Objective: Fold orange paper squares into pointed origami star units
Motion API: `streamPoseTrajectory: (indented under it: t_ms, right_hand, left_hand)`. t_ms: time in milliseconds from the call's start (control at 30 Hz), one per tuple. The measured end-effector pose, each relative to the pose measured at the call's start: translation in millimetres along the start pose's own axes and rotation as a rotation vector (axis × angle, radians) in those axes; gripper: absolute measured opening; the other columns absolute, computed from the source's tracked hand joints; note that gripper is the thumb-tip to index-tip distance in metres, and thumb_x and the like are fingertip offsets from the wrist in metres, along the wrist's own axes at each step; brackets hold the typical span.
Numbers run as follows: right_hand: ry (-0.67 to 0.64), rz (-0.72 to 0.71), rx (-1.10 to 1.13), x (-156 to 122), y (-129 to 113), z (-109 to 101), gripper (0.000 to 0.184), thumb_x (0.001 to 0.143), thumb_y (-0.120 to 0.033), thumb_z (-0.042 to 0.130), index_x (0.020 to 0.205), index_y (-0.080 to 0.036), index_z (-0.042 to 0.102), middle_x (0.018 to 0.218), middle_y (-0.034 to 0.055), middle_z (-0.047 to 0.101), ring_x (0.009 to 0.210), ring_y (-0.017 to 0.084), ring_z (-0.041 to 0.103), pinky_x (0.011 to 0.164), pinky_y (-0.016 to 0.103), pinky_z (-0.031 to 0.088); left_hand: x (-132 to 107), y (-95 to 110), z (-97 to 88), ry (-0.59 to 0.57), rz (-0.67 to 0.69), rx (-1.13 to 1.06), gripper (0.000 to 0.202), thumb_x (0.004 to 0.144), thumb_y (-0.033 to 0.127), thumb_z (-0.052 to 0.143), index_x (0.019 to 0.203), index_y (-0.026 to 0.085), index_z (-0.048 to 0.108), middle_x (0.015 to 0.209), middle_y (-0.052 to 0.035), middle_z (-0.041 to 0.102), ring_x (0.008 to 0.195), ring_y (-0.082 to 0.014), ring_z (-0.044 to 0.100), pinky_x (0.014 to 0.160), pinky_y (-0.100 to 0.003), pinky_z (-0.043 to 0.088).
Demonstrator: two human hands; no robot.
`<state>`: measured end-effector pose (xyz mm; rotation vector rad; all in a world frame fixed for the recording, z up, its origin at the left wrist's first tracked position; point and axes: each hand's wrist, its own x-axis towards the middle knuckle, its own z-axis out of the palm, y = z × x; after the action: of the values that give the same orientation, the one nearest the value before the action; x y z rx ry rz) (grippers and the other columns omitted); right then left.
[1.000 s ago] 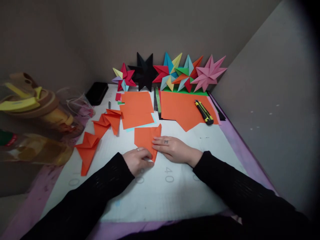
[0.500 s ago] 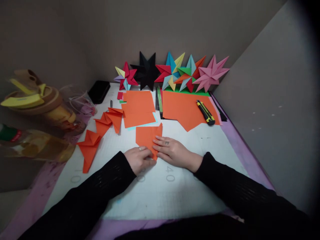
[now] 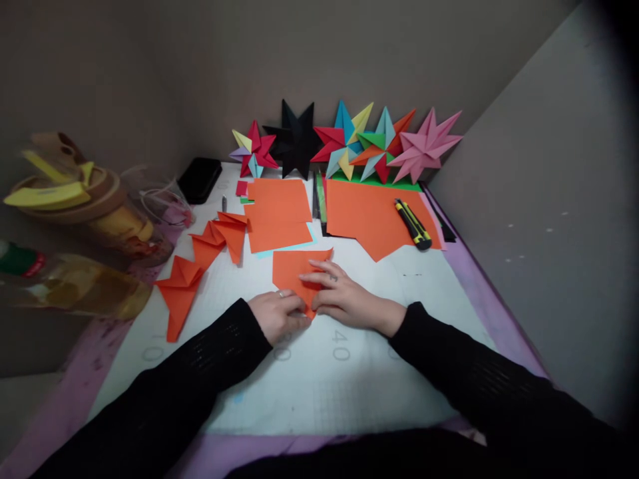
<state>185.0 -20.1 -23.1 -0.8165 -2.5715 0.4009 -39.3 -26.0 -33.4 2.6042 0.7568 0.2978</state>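
Note:
A partly folded sheet of orange paper (image 3: 289,266) lies in front of me, its right side turned up. My left hand (image 3: 279,317) pinches its lower corner, fingers bent together. Over the right side is my right hand (image 3: 344,296), its fingers slightly apart across the raised flap; its thumb is mostly hidden. The paper's lower part is partly covered by both hands. To the left lie several folded orange paper pieces (image 3: 180,286), overlapping in a row.
Orange sheets (image 3: 279,213) are stacked behind, with larger orange paper (image 3: 359,209) and a yellow-black utility knife (image 3: 413,225) to their right. Folded paper stars (image 3: 298,140) lean on the wall. At left are a bottle (image 3: 74,283), a lidded cup (image 3: 94,206) and a black phone-like object (image 3: 200,179).
My right hand's fingers have lifted and spread a little, and the paper's right flap has opened outward to the right. My left hand stays at the lower corner.

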Motion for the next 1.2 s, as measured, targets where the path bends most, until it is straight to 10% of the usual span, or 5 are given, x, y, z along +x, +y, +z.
streamPoseTrajectory:
  t_ms: [233, 500, 867, 1200]
  right_hand:
    - [-0.133, 0.036, -0.039, 16.0, -9.0, -11.9, 0.013, 0.085, -0.020, 0.054, 0.078, -0.021, 0.065, 0.138, 0.0034, 0.039, 0.138, 0.031, 0.008, 0.107, 0.063, 0.009]
    - [-0.188, 0.026, -0.019, 24.4, -8.9, -11.4, 0.016, 0.085, -0.018, 0.051, 0.076, -0.020, 0.064, 0.137, 0.0032, 0.040, 0.138, 0.032, 0.005, 0.107, 0.064, 0.007]
    - [-0.175, 0.043, 0.013, 23.1, -2.4, -14.1, 0.010, 0.080, -0.017, 0.056, 0.078, -0.021, 0.064, 0.137, 0.0035, 0.041, 0.138, 0.033, 0.005, 0.106, 0.065, 0.006]
    - [-0.199, 0.052, -0.021, 29.4, 1.7, -17.8, 0.014, 0.081, -0.014, 0.052, 0.072, -0.019, 0.060, 0.137, 0.0043, 0.039, 0.138, 0.032, 0.002, 0.105, 0.066, 0.008]
  left_hand:
    - [1.5, -2.6, 7.7, -0.016, -0.148, -0.016, 0.032, 0.087, 0.045, 0.045, 0.096, 0.021, 0.065, 0.091, -0.0032, 0.062, 0.079, -0.0181, 0.058, 0.070, -0.030, 0.042]
    - [-3.0, -6.6, 0.1, 0.036, 0.161, 0.008, 0.035, 0.095, 0.020, 0.030, 0.110, 0.024, 0.061, 0.099, -0.0039, 0.065, 0.096, -0.0172, 0.055, 0.081, -0.030, 0.042]
    - [8.1, 8.1, 1.7, 0.013, -0.269, -0.067, 0.032, 0.087, 0.050, 0.045, 0.084, 0.022, 0.060, 0.078, 0.0027, 0.059, 0.069, -0.0132, 0.057, 0.065, -0.025, 0.040]
    - [2.2, 3.7, 2.7, 0.027, -0.021, 0.091, 0.038, 0.096, 0.040, 0.026, 0.108, 0.027, 0.060, 0.091, -0.0010, 0.062, 0.081, -0.0154, 0.056, 0.068, -0.027, 0.039]
